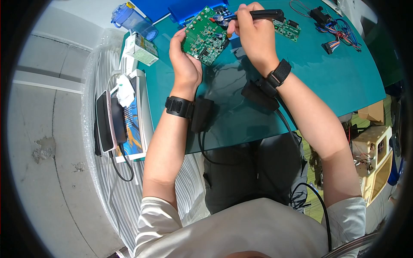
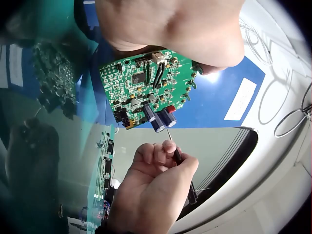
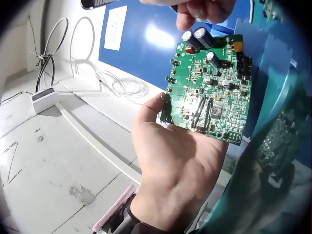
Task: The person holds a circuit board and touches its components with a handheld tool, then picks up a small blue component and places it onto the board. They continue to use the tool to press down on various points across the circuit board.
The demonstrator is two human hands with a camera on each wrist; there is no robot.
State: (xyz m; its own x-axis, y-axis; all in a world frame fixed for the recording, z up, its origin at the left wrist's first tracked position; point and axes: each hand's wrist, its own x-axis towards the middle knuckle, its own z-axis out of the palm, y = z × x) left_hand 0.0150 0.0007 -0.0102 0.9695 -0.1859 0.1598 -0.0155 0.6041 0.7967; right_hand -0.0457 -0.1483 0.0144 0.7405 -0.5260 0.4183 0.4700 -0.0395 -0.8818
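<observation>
My left hand (image 1: 186, 66) holds a green circuit board (image 1: 202, 36) by its edge, tilted up above the desk, thumb along one side. Small chips and parts cover the board's face, and tall dark capacitors (image 3: 203, 37) stand near one edge beside a small red part (image 2: 170, 108). My right hand (image 1: 258, 43) pinches a slim black-handled tool (image 1: 269, 15) like a pen. Its thin metal shaft (image 2: 169, 133) points at the capacitors, with the tip right by them in the left wrist view. Some right fingertips are close to the board's edge.
A second green board (image 1: 288, 31) lies on the green desk mat (image 1: 318, 77), right of the hands. Bundled wires with connectors (image 1: 335, 43) lie farther right. At the left stand a blue-lidded bottle (image 1: 135, 21), a small carton (image 1: 141, 49) and a phone (image 1: 105, 122).
</observation>
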